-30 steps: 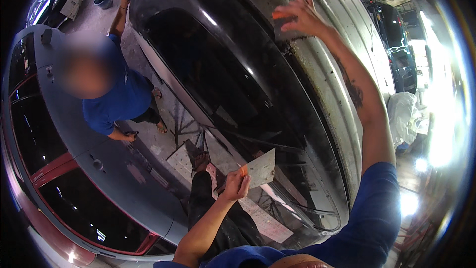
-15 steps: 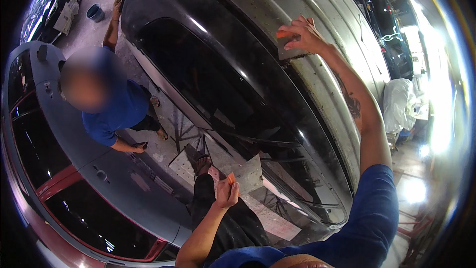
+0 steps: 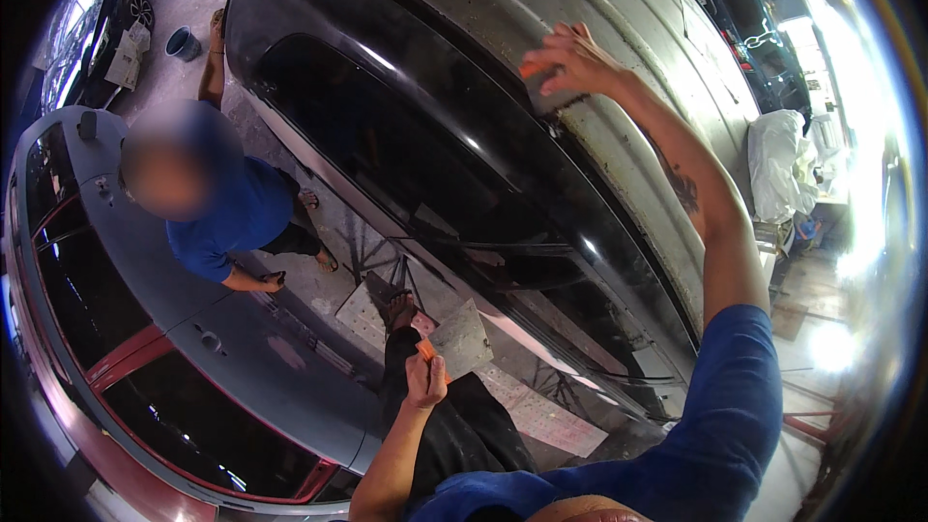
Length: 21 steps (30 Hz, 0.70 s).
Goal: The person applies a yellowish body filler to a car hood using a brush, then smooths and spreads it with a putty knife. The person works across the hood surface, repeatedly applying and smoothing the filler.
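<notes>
Over the side edge of a dark vehicle's roof [image 3: 619, 101], my right hand [image 3: 570, 63] is closed round a scraper [image 3: 547, 92] with an orange handle and a broad grey blade. Motion blurs the blade, which lies at the groove along the roof edge; dark residue shows by it. Low in front of my body, my left hand [image 3: 425, 382] is closed on the orange grip of a flat grey plate [image 3: 462, 336], which looks like a wide scraper or putty board. My fingers hide part of that grip.
A person in a blue shirt [image 3: 242, 208] stands between the dark vehicle and a grey car [image 3: 222, 329] with red window frames. My foot rests on a speckled platform [image 3: 360, 307]. A bucket [image 3: 182, 43] stands on the floor; plastic sheeting [image 3: 778, 164] hangs at the right.
My right hand has moved left with its scraper, toward the roof's outer edge. My left hand and its grey plate have shifted slightly left. The view has tilted a little.
</notes>
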Motion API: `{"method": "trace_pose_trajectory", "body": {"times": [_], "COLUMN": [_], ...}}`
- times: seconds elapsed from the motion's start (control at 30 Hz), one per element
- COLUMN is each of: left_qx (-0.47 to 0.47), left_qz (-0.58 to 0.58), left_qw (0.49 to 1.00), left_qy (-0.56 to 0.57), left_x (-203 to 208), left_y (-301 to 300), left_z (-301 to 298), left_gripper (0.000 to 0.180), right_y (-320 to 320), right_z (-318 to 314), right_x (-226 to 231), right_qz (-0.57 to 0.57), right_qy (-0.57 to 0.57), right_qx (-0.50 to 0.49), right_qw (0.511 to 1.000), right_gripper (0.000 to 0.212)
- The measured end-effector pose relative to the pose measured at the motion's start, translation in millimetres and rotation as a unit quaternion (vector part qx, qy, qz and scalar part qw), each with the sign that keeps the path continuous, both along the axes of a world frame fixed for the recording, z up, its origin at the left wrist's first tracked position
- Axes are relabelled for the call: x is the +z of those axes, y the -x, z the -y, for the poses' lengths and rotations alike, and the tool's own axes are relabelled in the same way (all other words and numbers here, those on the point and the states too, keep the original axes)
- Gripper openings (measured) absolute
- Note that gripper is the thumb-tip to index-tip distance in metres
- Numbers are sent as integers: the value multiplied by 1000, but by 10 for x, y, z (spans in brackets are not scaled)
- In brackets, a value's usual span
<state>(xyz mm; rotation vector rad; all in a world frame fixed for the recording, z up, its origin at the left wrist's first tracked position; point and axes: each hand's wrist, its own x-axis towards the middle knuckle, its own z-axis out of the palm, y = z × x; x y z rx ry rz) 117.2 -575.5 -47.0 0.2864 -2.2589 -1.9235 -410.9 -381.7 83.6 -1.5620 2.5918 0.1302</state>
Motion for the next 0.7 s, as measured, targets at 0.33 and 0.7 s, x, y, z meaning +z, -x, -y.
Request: {"method": "trace_pose_trajectory", "body": {"times": [0.33, 0.7], "left_qx": [1, 0], "left_qz": [-75, -59], "left_qw": [984, 985], "left_qy": [162, 161], "left_x": [8, -7], "left_y": [-217, -331], "left_z": [-199, -278], "left_gripper": [26, 27], "right_y": [303, -372], "right_z": [375, -590], "right_x": [-69, 79], "right_qz": [-65, 24], "right_qy": [61, -17], "right_qx": [-16, -86], "right_qw": [996, 996], "right_gripper": [54, 58]}}
